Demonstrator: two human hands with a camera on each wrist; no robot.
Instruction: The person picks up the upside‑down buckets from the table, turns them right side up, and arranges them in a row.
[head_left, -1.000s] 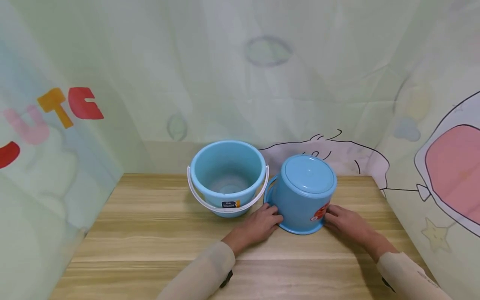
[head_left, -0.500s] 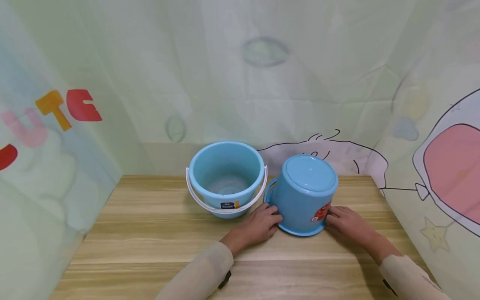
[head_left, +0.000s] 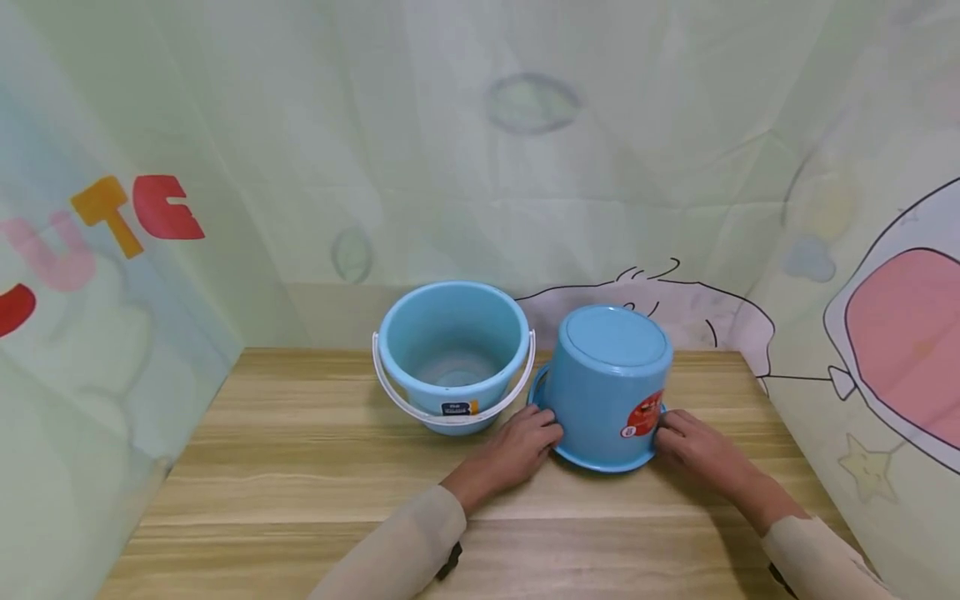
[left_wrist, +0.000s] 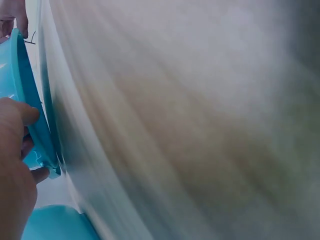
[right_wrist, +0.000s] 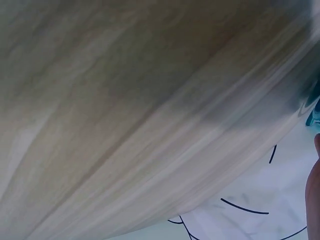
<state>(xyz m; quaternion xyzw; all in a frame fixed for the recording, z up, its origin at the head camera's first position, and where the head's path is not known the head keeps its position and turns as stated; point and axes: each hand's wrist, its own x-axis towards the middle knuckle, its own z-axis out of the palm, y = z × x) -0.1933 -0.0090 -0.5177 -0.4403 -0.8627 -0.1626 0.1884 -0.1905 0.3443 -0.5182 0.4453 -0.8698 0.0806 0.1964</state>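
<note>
A light-blue bucket (head_left: 600,400) stands upside down on the table, its flat base tilted a little towards me and a red sticker (head_left: 643,415) on its wall. My left hand (head_left: 506,454) grips its rim at the left, beside the blue handle (head_left: 537,386). At the right side of the same rim, my right hand (head_left: 697,450) holds on with curled fingers. The left wrist view shows the thumb and fingers around the bucket's rim (left_wrist: 20,75). Only a sliver of the right hand (right_wrist: 314,195) shows in the right wrist view.
A second light-blue bucket (head_left: 457,325) stands upright just left of the first, its white handle (head_left: 450,420) lying across the front. The wooden table (head_left: 315,467) is enclosed by printed fabric walls (head_left: 420,167) at the back and sides.
The upside-down bucket has tipped to stand more upright and turned slightly, bringing its red sticker further into view. Both hands keep their grip on the rim.
</note>
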